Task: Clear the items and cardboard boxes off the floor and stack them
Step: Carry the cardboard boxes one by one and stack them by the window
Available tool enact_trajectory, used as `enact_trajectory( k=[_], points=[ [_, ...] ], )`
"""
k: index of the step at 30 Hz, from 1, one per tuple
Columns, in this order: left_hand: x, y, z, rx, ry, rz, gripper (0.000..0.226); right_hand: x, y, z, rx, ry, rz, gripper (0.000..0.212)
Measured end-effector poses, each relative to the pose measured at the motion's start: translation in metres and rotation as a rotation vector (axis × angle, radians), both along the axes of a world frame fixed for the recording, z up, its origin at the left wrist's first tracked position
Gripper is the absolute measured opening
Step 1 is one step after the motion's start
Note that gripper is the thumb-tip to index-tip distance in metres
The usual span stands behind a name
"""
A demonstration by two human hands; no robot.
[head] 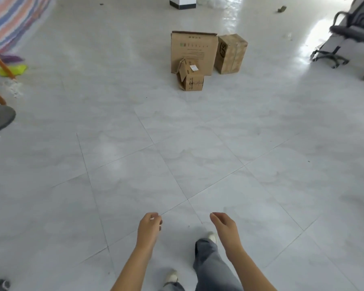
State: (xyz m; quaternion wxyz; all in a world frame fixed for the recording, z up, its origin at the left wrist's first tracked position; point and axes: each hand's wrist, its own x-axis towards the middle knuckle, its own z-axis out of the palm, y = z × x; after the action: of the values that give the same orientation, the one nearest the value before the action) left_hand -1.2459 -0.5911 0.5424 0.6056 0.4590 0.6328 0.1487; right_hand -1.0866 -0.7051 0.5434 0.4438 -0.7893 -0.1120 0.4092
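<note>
Pale grey tiles cover the floor [135,164]. In the upper centre of the frame a large cardboard box [192,52] stands upright. A taped box [231,53] is just beside it on the right, and a small box [190,77] with a loose flap sits against its front. At the bottom centre, well apart from the boxes, the left hand [149,227] and right hand [224,225] hang with fingers loosely curled, holding nothing. An office chair [353,32] stands at the upper right.

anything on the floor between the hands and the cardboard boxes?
Nothing visible. Bare floor tile runs from the left hand and right hand to the boxes. The small open box sits in front of the large box, covering part of its lower face. The taped box beside them is unobstructed.
</note>
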Motion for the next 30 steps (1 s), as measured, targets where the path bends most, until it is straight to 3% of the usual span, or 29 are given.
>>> enact_trajectory(
  k=[5,8,15,23,30],
  points=[
    [0.067,0.076,-0.008,0.057,0.034,-0.026,0.011,0.066,0.060,-0.016,-0.020,-0.013,0.006,0.011],
    [0.121,0.125,-0.005,0.101,0.028,-0.044,0.014,0.124,0.115,-0.017,0.023,0.003,-0.021,0.023],
    [0.260,0.228,0.019,0.161,-0.009,-0.035,0.016,0.274,0.242,0.014,0.149,-0.022,-0.055,0.023],
    [0.357,0.313,-0.001,0.072,0.045,-0.060,0.014,0.361,0.313,-0.014,0.004,0.015,-0.034,0.017],
    [0.466,0.453,-0.009,0.052,-0.023,-0.046,0.013,0.465,0.433,-0.020,-0.021,-0.027,-0.059,0.021]
  ],
)
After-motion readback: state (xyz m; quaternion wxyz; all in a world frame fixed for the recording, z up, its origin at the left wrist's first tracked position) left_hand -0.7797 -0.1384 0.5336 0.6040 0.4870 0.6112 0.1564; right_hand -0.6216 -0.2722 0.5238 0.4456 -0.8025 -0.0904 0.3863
